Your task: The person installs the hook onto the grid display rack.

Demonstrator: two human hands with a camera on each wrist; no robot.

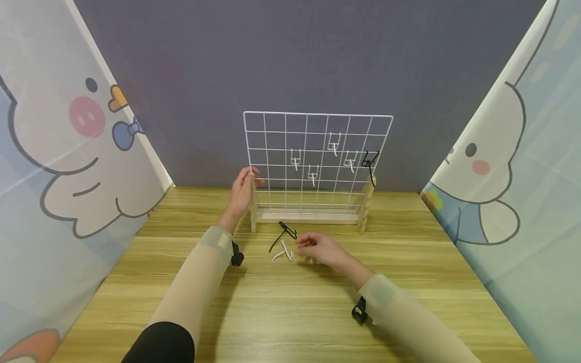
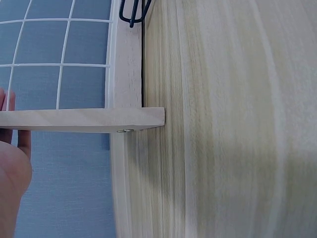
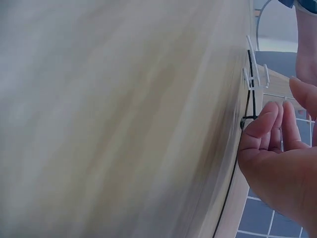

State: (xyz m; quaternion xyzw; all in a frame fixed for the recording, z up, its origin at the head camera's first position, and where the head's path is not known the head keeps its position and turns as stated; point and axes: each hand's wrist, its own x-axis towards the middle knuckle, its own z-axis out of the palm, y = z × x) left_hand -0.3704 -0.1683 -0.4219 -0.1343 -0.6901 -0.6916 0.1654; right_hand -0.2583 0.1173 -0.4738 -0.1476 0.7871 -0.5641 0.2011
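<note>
A white wire grid panel (image 1: pixel 317 114) stands upright in a wooden stand. My left hand (image 1: pixel 242 189) grips the stand's left post (image 2: pixel 79 119), with fingers reaching behind it. Several white hooks (image 1: pixel 296 161) hang on the grid, and one black hook (image 1: pixel 368 163) hangs near its right edge. On the table in front lie a loose black hook (image 1: pixel 285 229) and a loose white hook (image 1: pixel 286 252). Just right of these, my right hand (image 1: pixel 320 248) hovers low with loosely bent fingers. Nothing shows between its fingers in the right wrist view, where the white hook (image 3: pixel 253 79) is apart from them.
The wooden stand's base bar (image 1: pixel 308 218) runs along the table (image 1: pixel 290 307) below the grid. A dark grey wall panel (image 1: pixel 308 55) rises behind it. Cartoon-printed curtains (image 1: pixel 45 126) flank the table on both sides.
</note>
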